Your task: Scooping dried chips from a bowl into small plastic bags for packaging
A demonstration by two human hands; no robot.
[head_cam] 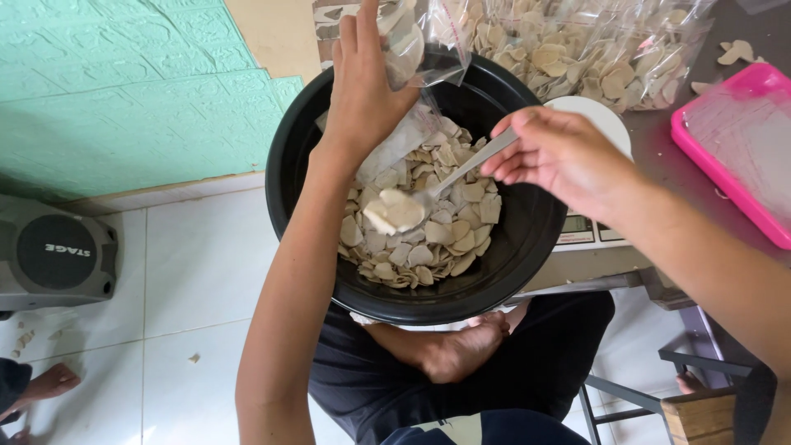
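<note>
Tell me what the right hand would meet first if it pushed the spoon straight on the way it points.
The right hand holds a metal spoon angled down-left into the round black bowl. Continuing, it would likely dig first into the pile of pale flat crackers; depth is hard to judge.

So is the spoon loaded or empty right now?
Loaded: the spoon in the right hand carries a few pale chips over the black bowl.

A metal spoon (pixel 449 177) heaped with pale raw crackers slants over the black bowl (pixel 284 156), beside a clear plastic bag (pixel 416 49) above its far rim.
</note>
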